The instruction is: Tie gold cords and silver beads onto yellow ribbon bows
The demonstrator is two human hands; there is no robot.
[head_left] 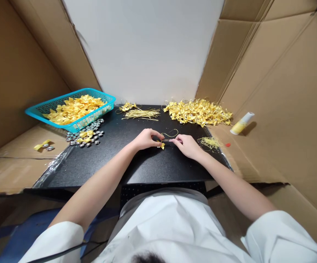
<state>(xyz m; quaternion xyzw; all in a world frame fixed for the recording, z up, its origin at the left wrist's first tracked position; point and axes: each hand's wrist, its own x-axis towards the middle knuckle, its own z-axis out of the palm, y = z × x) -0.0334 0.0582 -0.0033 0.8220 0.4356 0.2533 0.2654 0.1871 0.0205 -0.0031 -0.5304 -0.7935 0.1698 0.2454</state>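
Mid-counter [92,164], the left hand's [145,140] fingers pinch a bow [162,146]; the right hand's [188,146] fingers clamp a slim tool [168,140] beside it. Close 2-handed work seems underway, calling for steadiness.

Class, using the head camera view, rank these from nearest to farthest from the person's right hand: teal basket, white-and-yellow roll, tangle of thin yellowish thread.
1. Tangle of thin yellowish thread: just right of the right hand.
2. White-and-yellow roll: farther out, same side.
3. Teal basket: across on the left.
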